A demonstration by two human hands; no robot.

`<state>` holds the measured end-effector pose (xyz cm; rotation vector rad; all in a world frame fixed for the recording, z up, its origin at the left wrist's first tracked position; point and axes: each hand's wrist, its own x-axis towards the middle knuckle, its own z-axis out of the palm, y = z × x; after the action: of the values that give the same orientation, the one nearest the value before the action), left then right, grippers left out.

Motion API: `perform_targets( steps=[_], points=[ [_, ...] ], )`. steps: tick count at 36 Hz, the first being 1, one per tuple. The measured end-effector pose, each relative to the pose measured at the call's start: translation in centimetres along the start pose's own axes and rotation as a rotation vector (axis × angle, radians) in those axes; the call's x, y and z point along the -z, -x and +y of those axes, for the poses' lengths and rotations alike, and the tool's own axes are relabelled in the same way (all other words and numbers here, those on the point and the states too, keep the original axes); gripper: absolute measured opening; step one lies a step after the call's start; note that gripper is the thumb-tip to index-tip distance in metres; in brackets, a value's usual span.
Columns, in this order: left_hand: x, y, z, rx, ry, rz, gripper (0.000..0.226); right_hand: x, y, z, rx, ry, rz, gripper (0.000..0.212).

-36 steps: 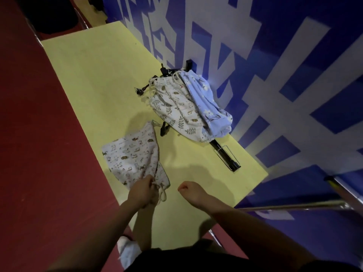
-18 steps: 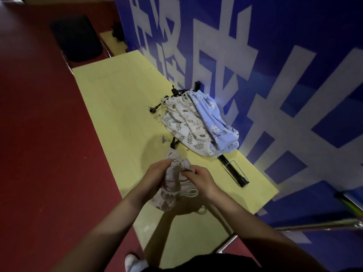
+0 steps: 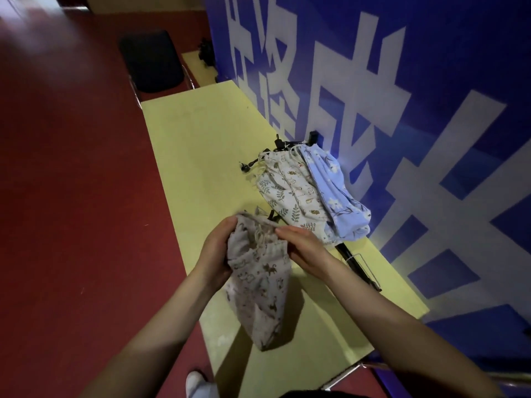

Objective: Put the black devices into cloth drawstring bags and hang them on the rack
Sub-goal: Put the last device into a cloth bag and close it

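Head view: the left hand (image 3: 218,251) curls round the gathered neck of a cream cloth drawstring bag printed with small brown animals (image 3: 258,288), while the right hand (image 3: 304,248) lies against the neck's other side, fingers fairly straight along the mouth; whether it pinches the cord I cannot tell. A second ago this bag lay flat on the pale yellow tabletop (image 3: 195,145); now it hangs lifted between both hands, body drooping toward 6 o'clock, so it looks filled or about to be closed, though no black device shows. At 1 o'clock from the hands, a heap of leaf-print and light blue bags (image 3: 313,193) is draped over a fallen black metal rack (image 3: 359,265), which suggests hanging comes next
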<state>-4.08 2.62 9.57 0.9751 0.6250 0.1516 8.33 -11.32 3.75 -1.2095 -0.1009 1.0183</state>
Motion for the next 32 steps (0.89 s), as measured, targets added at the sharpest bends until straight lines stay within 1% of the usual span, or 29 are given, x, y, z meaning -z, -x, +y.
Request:
perform_targets(
  steps=[2, 4, 6, 8, 10, 13, 15, 18, 21, 23, 25, 28, 30, 32],
  points=[
    [0.4, -0.1, 0.0, -0.093, -0.03, 0.101, 0.039, 0.0, -0.5, 0.6, -0.008, 0.074, -0.007, 0.032],
    [0.9, 0.0, 0.1, -0.166, -0.053, 0.152, 0.024, -0.2, -1.0, 1.0, -0.022, 0.158, -0.013, 0.03],
    [1.4, -0.1, 0.3, -0.213, -0.088, 0.183, 0.018, -0.2, -1.7, 1.6, -0.031, 0.26, -0.016, 0.026],
    [1.8, -0.5, 0.8, -0.245, -0.121, 0.187, 0.019, 0.3, -2.9, 2.1, -0.033, 0.401, 0.027, 0.021],
    [2.0, -1.3, 1.3, -0.244, -0.162, 0.187, 0.02, 1.2, -4.6, 2.7, -0.021, 0.59, 0.122, 0.021],
    [2.2, -2.9, 1.3, -0.195, -0.201, 0.208, 0.024, 3.2, -7.4, 3.4, 0.032, 0.972, 0.293, 0.028],
    [2.3, -3.7, 0.7, -0.145, -0.189, 0.23, 0.028, 4.5, -8.8, 3.6, 0.061, 1.167, 0.325, 0.032],
    [2.4, -4.7, -0.5, -0.11, -0.156, 0.303, 0.021, 6.2, -10.6, 3.5, 0.096, 1.339, 0.296, 0.035],
    [2.5, -5.4, -1.6, -0.075, -0.129, 0.337, 0.029, 7.8, -12.4, 3.2, 0.149, 1.443, 0.227, 0.035],
    [2.7, -6.1, -2.6, -0.02, -0.151, 0.362, 0.035, 8.8, -13.5, 2.8, 0.146, 1.517, 0.154, 0.036],
    [2.8, -6.6, -3.7, 0.072, -0.121, 0.394, 0.038, 9.7, -14.3, 2.8, 0.138, 1.636, 0.083, 0.036],
    [2.9, -7.2, -5.0, 0.172, -0.098, 0.436, 0.038, 10.5, -15.1, 3.2, 0.191, 1.755, 0.032, 0.025],
    [2.9, -7.5, -5.6, 0.198, -0.123, 0.425, 0.036, 10.6, -15.5, 3.5, 0.214, 1.8, 0.02, 0.021],
    [2.7, -7.5, -6.0, 0.227, -0.14, 0.399, 0.035, 10.5, -15.7, 3.6, 0.232, 1.831, 0.014, 0.022]
  ],
)
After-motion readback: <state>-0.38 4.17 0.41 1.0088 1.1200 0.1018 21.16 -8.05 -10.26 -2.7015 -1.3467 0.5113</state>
